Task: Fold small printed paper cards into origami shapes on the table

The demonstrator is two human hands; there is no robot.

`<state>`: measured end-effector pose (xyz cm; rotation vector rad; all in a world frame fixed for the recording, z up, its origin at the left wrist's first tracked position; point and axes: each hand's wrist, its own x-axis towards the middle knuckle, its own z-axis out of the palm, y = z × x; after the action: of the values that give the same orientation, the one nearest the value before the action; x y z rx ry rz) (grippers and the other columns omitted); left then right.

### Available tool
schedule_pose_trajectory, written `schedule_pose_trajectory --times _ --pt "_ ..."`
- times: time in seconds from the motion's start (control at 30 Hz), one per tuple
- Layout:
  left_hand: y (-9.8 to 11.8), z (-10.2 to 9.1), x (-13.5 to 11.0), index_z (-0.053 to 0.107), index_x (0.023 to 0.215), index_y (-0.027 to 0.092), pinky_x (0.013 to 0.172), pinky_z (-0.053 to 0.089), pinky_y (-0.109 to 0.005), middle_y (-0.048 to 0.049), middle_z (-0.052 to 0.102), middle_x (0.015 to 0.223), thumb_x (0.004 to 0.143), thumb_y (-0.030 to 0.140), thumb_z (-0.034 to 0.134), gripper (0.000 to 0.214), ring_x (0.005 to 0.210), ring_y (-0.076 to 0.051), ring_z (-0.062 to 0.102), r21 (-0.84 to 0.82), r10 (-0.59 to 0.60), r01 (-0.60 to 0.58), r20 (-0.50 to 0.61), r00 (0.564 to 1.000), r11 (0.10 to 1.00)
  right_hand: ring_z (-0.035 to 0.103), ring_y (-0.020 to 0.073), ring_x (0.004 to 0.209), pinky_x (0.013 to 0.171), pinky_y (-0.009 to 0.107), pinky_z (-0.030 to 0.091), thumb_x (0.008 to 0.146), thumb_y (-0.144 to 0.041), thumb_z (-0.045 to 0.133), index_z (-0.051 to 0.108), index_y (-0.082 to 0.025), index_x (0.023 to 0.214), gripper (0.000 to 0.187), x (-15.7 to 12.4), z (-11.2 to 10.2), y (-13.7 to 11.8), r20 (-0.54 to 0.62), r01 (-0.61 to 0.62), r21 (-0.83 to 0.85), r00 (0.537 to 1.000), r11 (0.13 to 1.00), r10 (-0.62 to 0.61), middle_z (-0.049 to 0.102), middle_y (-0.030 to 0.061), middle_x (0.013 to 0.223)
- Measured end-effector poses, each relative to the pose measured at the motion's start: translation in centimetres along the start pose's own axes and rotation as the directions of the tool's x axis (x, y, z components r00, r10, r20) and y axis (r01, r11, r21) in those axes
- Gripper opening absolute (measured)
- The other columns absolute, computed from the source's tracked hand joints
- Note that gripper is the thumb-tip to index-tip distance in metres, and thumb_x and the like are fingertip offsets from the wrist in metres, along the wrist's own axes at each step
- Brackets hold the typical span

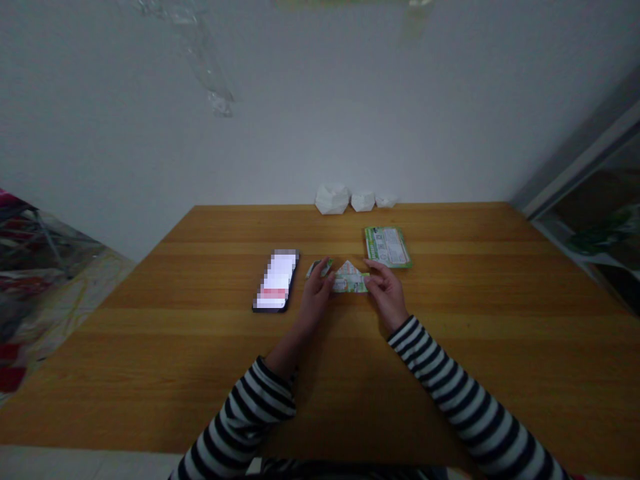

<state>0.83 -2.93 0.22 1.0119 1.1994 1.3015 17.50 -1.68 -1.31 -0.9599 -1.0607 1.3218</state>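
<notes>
A folded piece of green-and-white printed paper [350, 285], with a pointed peak at its top middle, lies between my two hands near the table's centre. My left hand [315, 297] has its thumb and fingers at the paper's left end. At the right end, my right hand [387, 293] pinches the paper between thumb and fingers. A second small green-and-white piece [313, 269] shows partly behind my left fingers; whether it joins the folded paper I cannot tell. Just beyond my right hand lies a flat stack of green-and-white printed sheets [387, 247].
A phone [277, 280] with a lit, blurred screen lies left of my left hand. Several white folded paper shapes [333, 200] stand against the wall [320, 120] at the back edge of the wooden table [200, 333]. A framed opening [600, 213] is at the right.
</notes>
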Motion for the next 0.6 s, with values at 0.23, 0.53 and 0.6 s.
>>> schedule_pose_trajectory --times 0.23,0.53,0.6 --pt "-0.2 0.4 -0.5 0.068 0.125 0.015 0.075 0.057 -0.034 -0.0127 0.074 0.106 0.076 0.037 0.078 0.055 0.089 -0.026 0.070 0.190 0.077 -0.073 -0.015 0.997 0.979 0.057 0.0146 0.055 0.052 0.026 0.046 0.065 -0.033 0.084 0.061 -0.022 0.115 0.056 0.2 1.2 1.0 -0.066 0.035 -0.129 0.997 0.991 -0.044 0.061 -0.0059 0.063" --pt "-0.9 -0.4 0.5 0.057 0.135 0.020 0.079 0.060 -0.039 -0.0110 0.071 0.114 0.087 0.054 0.064 0.059 0.092 -0.023 0.072 -0.106 -0.097 0.102 0.050 0.994 0.989 0.062 0.0165 0.065 0.064 0.028 0.050 0.083 -0.029 0.064 0.056 -0.022 0.124 0.043 -0.1 0.4 0.5 -0.080 0.178 -0.211 0.977 0.961 -0.198 0.067 -0.0022 0.071" --pt "-0.8 -0.1 0.3 0.051 0.139 0.022 0.085 0.059 -0.038 -0.0108 0.070 0.116 0.088 0.052 0.063 0.060 0.094 -0.022 0.073 -0.139 -0.114 0.112 -0.008 0.993 0.984 0.064 0.0173 0.068 0.068 0.030 0.051 0.083 -0.030 0.067 0.059 -0.022 0.120 0.039 -0.3 0.4 0.1 -0.164 0.212 -0.326 0.947 0.921 -0.276 0.069 -0.0002 0.075"
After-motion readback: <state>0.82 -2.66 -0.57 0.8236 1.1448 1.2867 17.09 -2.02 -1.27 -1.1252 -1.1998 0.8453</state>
